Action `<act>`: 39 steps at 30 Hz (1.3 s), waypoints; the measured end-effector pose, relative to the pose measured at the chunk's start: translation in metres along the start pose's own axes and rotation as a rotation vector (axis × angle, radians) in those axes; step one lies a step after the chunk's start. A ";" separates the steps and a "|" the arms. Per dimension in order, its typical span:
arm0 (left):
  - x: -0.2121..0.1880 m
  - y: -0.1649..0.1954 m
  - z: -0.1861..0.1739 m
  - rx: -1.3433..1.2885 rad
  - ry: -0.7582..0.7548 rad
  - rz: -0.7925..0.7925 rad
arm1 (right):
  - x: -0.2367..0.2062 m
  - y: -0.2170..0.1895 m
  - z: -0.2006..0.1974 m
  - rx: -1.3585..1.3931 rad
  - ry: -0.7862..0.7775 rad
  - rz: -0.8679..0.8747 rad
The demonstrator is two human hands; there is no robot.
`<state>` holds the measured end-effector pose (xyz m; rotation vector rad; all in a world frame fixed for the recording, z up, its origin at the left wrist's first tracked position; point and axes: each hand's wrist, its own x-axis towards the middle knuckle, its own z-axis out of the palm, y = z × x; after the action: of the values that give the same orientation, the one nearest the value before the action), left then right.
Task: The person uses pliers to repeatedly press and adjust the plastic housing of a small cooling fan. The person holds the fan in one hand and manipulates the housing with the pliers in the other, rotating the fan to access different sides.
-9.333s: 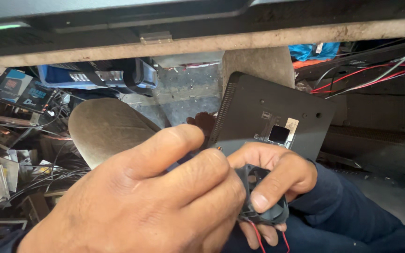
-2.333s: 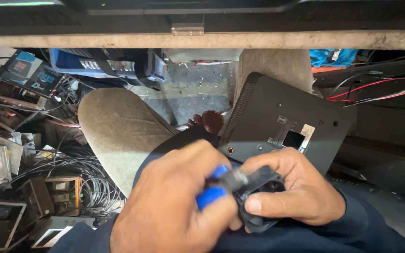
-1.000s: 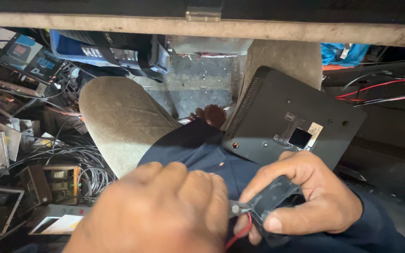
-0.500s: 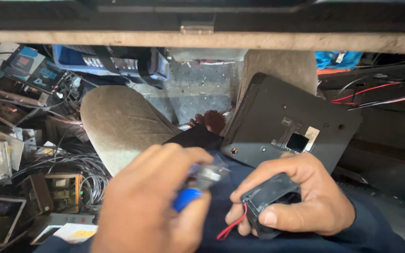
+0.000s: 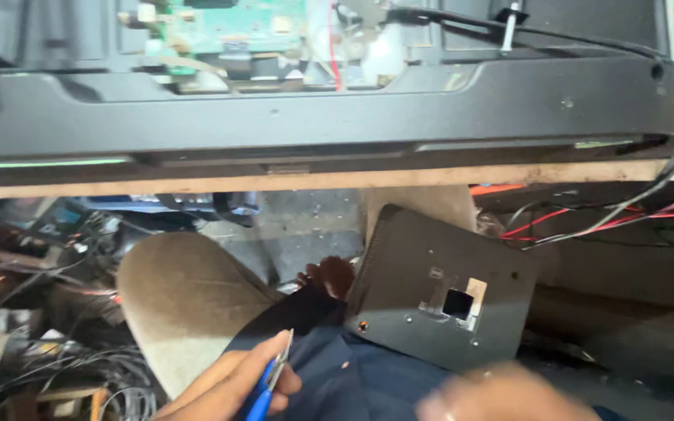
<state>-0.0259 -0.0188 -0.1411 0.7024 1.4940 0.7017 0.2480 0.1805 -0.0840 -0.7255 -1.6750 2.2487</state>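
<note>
Pinching a blue-handled screwdriver (image 5: pixel 268 383) at bottom centre, my left hand (image 5: pixel 232 390) kept its shaft angled up-right toward the dark back panel (image 5: pixel 442 300); right hand (image 5: pixel 501 394) blurred at lower right, grip unreadable.

The scene is viewed from one head-worn camera, aimed forward and down, close over the lap (image 5: pixel 352 374) and table (image 5: pixel 313 181) edge.

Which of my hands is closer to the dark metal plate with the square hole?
The right. The right hand, blurred at the bottom edge, sits just below the dark metal plate. The left hand, holding a blue-handled tool, is further off, lower left of the plate.
</note>
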 end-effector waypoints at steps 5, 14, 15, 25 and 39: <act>-0.027 0.010 0.017 0.723 0.755 0.762 | 0.035 -0.010 0.027 0.474 0.010 0.395; -0.056 0.126 0.004 1.297 0.534 0.942 | 0.039 -0.028 0.019 0.494 -0.242 0.553; -0.054 0.126 0.004 1.290 0.535 0.948 | 0.040 -0.028 0.020 0.471 -0.252 0.552; -0.042 0.136 0.003 1.264 0.535 1.053 | 0.044 -0.026 0.016 0.418 -0.334 0.602; -0.044 0.129 0.006 1.235 0.456 1.072 | 0.042 -0.025 0.018 0.356 -0.341 0.606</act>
<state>-0.0165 0.0274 -0.0131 2.5304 1.8516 0.6546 0.2012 0.1936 -0.0666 -0.8824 -1.2121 3.1369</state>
